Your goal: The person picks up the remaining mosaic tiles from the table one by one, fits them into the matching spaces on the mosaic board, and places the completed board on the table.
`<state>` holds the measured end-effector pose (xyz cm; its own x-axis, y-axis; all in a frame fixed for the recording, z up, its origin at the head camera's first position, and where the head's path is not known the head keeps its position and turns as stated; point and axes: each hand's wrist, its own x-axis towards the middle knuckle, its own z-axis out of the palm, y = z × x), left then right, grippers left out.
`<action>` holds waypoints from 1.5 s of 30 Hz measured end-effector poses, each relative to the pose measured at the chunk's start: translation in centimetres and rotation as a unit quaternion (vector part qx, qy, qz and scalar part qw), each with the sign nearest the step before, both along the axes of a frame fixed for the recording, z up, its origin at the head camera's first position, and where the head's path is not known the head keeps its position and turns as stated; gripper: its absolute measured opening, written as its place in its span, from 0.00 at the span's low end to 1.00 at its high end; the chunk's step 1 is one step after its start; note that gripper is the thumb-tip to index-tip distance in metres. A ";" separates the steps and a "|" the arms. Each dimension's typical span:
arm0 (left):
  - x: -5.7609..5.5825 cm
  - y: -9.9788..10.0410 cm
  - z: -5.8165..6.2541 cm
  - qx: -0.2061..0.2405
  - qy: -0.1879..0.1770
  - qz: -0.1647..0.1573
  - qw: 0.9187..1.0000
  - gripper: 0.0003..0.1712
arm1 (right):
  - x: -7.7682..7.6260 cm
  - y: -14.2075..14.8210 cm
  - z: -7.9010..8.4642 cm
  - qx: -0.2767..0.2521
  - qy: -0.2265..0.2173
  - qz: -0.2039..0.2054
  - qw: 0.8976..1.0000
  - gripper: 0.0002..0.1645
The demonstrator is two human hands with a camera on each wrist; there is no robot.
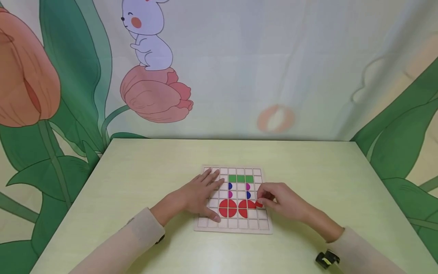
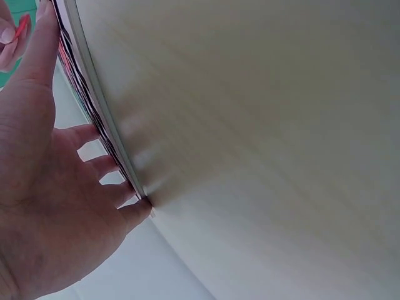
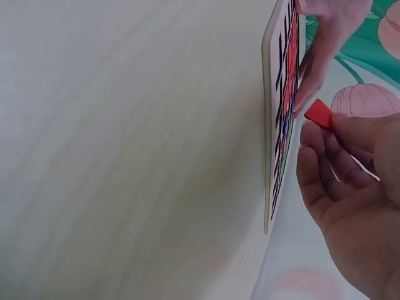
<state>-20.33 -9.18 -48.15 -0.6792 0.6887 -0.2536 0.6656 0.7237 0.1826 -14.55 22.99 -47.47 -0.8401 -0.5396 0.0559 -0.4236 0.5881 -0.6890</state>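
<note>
A pale board [image 1: 208, 225] marked in a grid of squares lies flat on the table. My left hand [image 1: 196, 194] rests with fingers spread across the board's left side. Between thumb and fingertips, my right hand [image 1: 282, 199] pinches a small red piece [image 3: 319, 114] just over the board's right part. On the grid, a full red circle [image 1: 227, 208] made of quarter pieces sits beside a partial red circle [image 1: 243, 204] whose lower right square is bare. Higher up are a row of green squares [image 1: 241, 178], and blue half circles [image 1: 248, 195] and magenta half circles [image 1: 248, 187].
The light wooden table [image 1: 154, 160] extends around the board on all sides. Behind it hangs a curtain [image 1: 232, 76] printed with a rabbit and tulips. A black strap-like object [image 1: 327, 259] shows by the right sleeve.
</note>
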 end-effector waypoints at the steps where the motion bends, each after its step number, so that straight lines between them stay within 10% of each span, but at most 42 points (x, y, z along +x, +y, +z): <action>1: 0.0 0.0 0.0 0.001 0.000 0.001 1.000 0.75 | 0.0 -0.1 -0.1 0.002 0.002 -0.004 1.000 0.07; 45: 0.0 0.3 0.3 -0.002 0.000 0.007 1.000 0.74 | -0.1 -0.3 0.1 -0.017 -0.023 0.011 1.000 0.06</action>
<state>-20.34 -8.88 -47.90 -0.6892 0.6776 -0.2568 0.6550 0.7341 0.1790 -14.60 22.69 -47.41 -0.8300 -0.5566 0.0363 -0.4038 0.5546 -0.7276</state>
